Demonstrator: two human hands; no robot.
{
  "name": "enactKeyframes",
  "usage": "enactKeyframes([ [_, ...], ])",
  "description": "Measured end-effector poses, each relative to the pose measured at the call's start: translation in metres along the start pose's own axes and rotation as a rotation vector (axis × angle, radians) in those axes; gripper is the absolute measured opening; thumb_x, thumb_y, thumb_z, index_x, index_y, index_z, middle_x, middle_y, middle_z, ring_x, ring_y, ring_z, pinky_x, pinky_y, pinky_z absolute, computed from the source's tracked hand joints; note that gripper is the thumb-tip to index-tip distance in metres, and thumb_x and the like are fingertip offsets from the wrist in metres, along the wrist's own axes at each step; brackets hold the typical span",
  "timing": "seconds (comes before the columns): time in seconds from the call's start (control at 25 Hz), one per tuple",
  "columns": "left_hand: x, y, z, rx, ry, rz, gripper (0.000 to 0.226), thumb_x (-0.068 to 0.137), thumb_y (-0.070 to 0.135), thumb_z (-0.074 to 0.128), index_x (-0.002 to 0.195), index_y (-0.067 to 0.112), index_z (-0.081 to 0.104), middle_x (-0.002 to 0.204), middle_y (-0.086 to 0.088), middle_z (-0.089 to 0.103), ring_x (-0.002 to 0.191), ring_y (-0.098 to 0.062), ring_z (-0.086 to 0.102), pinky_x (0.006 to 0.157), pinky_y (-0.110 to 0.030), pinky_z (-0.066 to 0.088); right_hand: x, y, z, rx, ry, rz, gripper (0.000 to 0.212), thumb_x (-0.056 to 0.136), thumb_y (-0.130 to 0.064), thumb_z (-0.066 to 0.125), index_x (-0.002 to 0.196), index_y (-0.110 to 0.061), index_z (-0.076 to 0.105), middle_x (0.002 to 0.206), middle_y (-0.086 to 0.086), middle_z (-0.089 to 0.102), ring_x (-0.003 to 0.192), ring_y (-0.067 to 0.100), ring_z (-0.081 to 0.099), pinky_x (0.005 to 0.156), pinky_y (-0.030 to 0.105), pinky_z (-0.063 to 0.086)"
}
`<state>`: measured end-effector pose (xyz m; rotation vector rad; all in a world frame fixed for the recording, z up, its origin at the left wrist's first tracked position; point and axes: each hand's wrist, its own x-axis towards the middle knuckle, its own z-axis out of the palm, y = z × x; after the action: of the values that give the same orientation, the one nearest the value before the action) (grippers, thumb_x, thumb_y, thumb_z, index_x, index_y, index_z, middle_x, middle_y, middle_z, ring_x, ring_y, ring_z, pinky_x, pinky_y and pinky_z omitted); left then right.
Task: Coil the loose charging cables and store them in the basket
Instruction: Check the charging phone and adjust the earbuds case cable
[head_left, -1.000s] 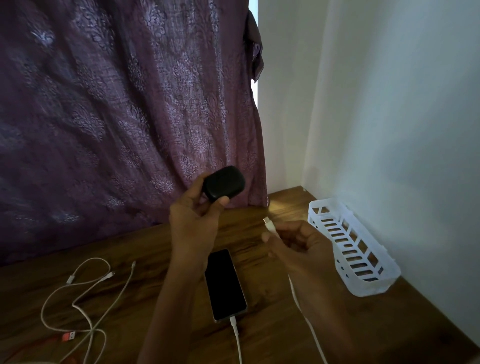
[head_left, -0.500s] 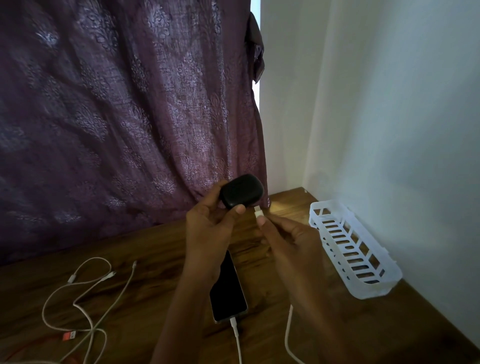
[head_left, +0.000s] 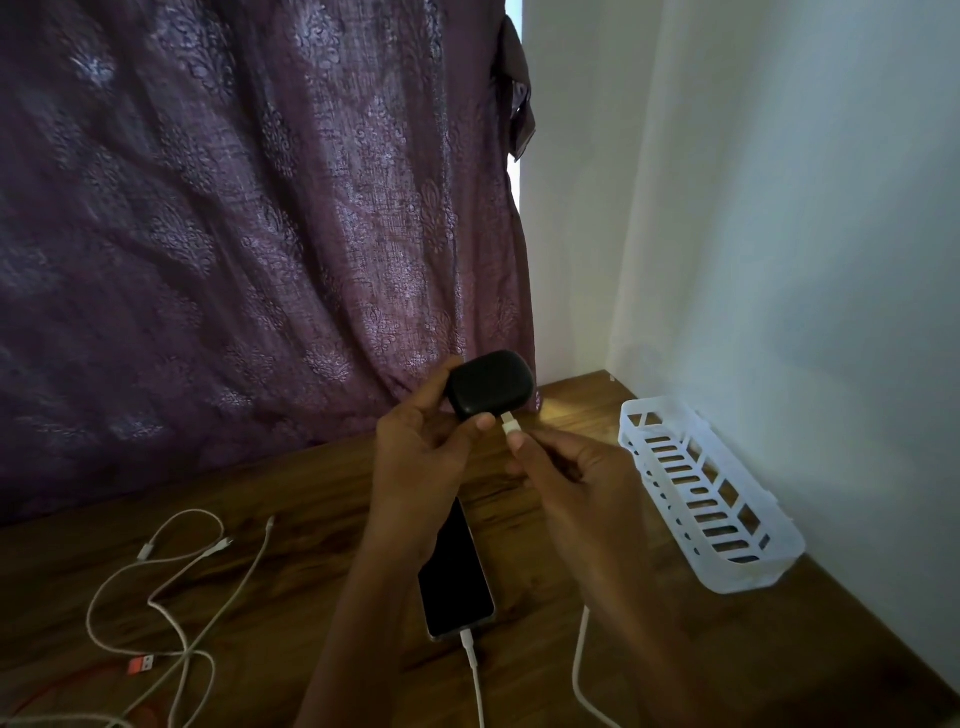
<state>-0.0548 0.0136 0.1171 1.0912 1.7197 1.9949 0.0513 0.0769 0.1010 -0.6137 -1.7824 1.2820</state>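
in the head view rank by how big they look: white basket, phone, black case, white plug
1. white basket
2. phone, partly hidden by the left hand
3. black case, held nearer the camera
4. white plug

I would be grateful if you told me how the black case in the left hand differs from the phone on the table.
The black case is small, rounded and matte; the phone is long, flat and glossy. The case is held up in the left hand; the phone lies flat on the wooden table. A white cable is plugged into the phone; the right hand holds a white plug at the case's edge. Both are dark.
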Motion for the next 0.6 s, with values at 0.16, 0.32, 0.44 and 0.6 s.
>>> enactKeyframes([
  [0.16, -0.0005, 0.0010, -0.0019, 0.006, -0.048, -0.004, 0.053, 0.077, -0.012, 0.060, 0.106, 0.033, 0.056, 0.085, 0.021, 0.071, 0.090, 0.007, 0.064, 0.073, -0.008, 0.048, 0.0002, 0.0024, -0.0009, 0.011, -0.008, 0.023, 0.017, 0.085, -0.029, 0.061, 0.074, -0.042, 0.060, 0.061, -0.028, 0.064, 0.075, -0.009, 0.062, 0.061, -0.002, 0.041],
  [0.32, -0.0006, 0.0002, -0.0014, 0.005, -0.069, -0.001, 0.057, 0.077, -0.016, 0.058, 0.118, 0.023, 0.052, 0.099, 0.013, 0.066, 0.091, 0.006, 0.064, 0.075, -0.008, 0.048, -0.0021, 0.0037, -0.0011, 0.023, 0.006, 0.060, 0.010, 0.085, -0.029, 0.061, 0.078, -0.037, 0.064, 0.069, -0.017, 0.068, 0.076, -0.006, 0.063, 0.062, -0.001, 0.041],
  [0.44, -0.0007, -0.0027, -0.0009, 0.002, -0.085, -0.005, 0.057, 0.077, -0.015, 0.059, 0.126, 0.013, 0.051, 0.106, 0.006, 0.066, 0.096, 0.000, 0.065, 0.078, -0.012, 0.050, -0.0035, 0.0061, -0.0007, 0.027, 0.027, 0.081, 0.006, 0.084, -0.031, 0.061, 0.082, -0.034, 0.067, 0.073, -0.012, 0.070, 0.075, -0.003, 0.064, 0.063, 0.002, 0.044],
  [0.6, -0.0033, -0.0058, 0.0001, -0.017, -0.071, -0.007, 0.058, 0.077, -0.014, 0.060, 0.130, 0.009, 0.049, 0.112, -0.002, 0.067, 0.101, -0.007, 0.065, 0.083, -0.019, 0.052, -0.0039, 0.0082, -0.0002, 0.044, 0.056, 0.113, 0.009, 0.083, -0.031, 0.063, 0.089, -0.029, 0.069, 0.079, -0.009, 0.072, 0.076, 0.001, 0.066, 0.066, 0.011, 0.047],
])
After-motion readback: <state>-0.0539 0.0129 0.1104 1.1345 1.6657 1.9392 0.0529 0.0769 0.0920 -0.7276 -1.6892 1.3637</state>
